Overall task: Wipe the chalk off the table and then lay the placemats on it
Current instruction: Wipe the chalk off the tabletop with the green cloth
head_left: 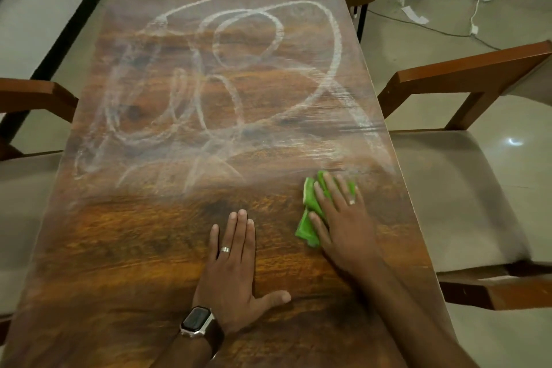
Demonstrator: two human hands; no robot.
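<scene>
wiping barely begun: right hand (pixel 343 218) presses flat fingers on the green cloth (pixel 310 209) at bench (pixel 119 248) near right, left hand (pixel 233 266) flat and empty; chalk (pixel 227 75) covers far half, placemats unseen.

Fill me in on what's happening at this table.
A person is wiping chalk off a wooden table. The right hand presses a green cloth flat near the right edge, while the left hand rests flat beside it. The near part looks clean; chalk scribbles cover the far half. No placemats in view.
</scene>
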